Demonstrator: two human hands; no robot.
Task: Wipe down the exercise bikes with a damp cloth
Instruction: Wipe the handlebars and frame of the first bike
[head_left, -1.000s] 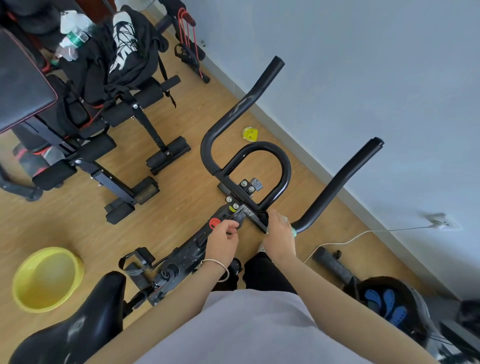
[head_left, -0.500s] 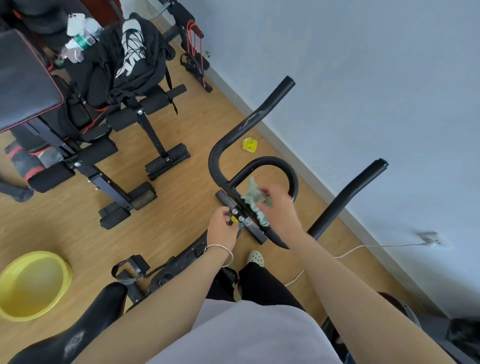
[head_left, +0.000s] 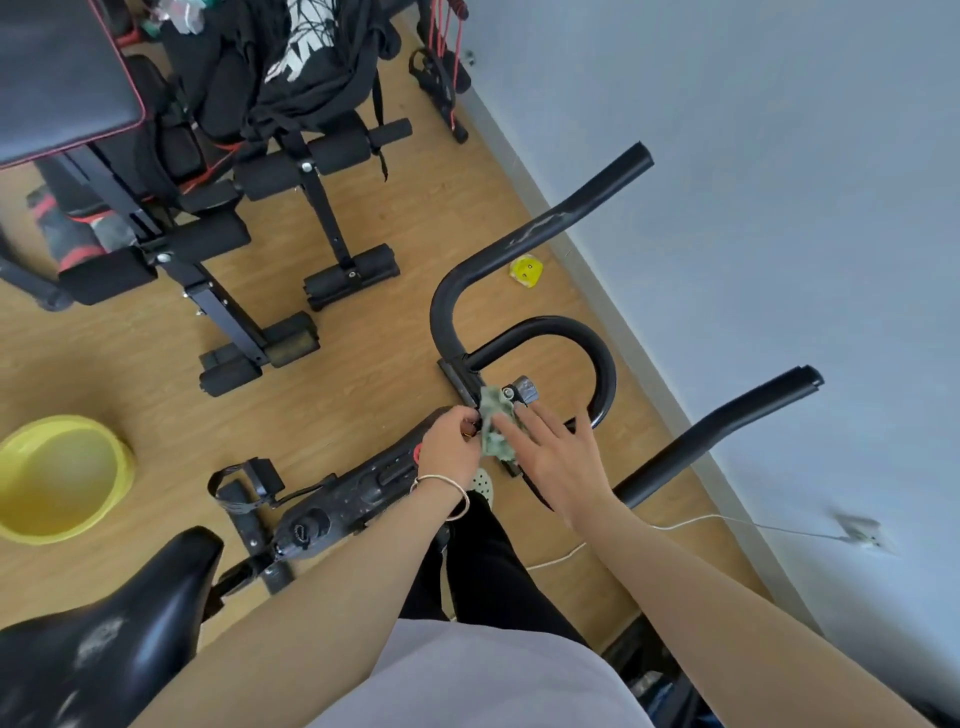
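Fingers (head_left: 530, 426) of the right hand (head_left: 563, 460) lie straight, pressing the green cloth (head_left: 491, 415) onto the handlebar bracket (head_left: 454, 375). The left hand (head_left: 449, 441), at the cloth's nine o'clock, curls its fingers on the cloth's edge, apparently pinching it. At the cloth's one o'clock a metal knob (head_left: 525, 389) sticks up, so the crumpled cloth could snag there, or a fingertip scrape. Only flat pressure holds the cloth from above, so a quick stroke may slip off it. The handlebars (head_left: 545, 221) rise at twelve o'clock. The yellow basin (head_left: 62, 423) sits well apart at nine o'clock, making re-wetting awkward.
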